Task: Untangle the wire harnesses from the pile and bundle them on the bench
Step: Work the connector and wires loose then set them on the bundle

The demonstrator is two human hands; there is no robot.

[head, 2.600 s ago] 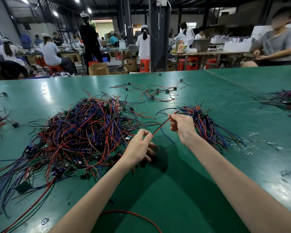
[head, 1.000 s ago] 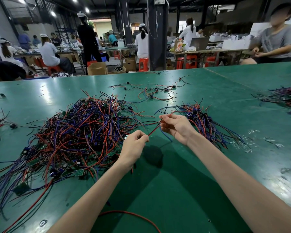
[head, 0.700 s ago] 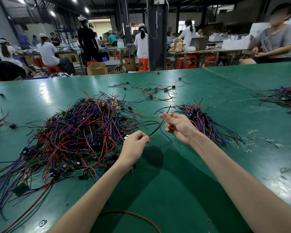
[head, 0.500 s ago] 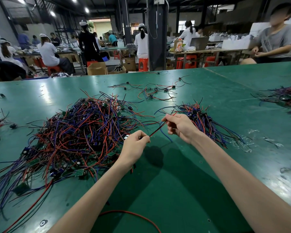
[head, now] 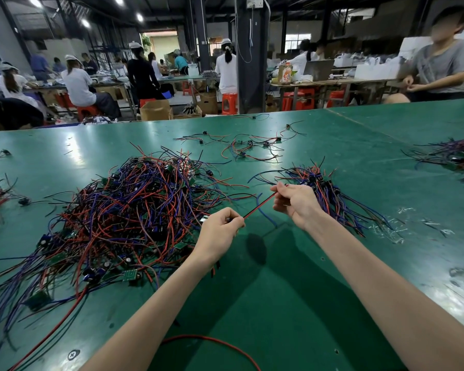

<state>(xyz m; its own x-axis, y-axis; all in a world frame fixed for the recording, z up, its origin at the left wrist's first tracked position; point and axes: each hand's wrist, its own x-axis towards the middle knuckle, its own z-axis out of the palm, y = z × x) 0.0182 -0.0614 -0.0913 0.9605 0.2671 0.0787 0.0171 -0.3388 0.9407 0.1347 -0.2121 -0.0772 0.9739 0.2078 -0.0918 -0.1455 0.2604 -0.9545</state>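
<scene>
Red wire [head: 257,208] is pinched taut between left hand [head: 220,231] and right hand [head: 296,203], both curled tight on it, over the bench [head: 279,303] middle; pile [head: 134,210] is heaped toward the left edge, bundle [head: 330,199] laid just beside the right hand.

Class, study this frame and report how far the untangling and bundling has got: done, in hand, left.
Done: a small aligned bundle lies on the bench beside the right hand. In hand: one red wire stretched between the left hand and the right, both pinching it. Left: the large tangled pile, by far the bigger share, plus scattered harnesses farther back.
</scene>
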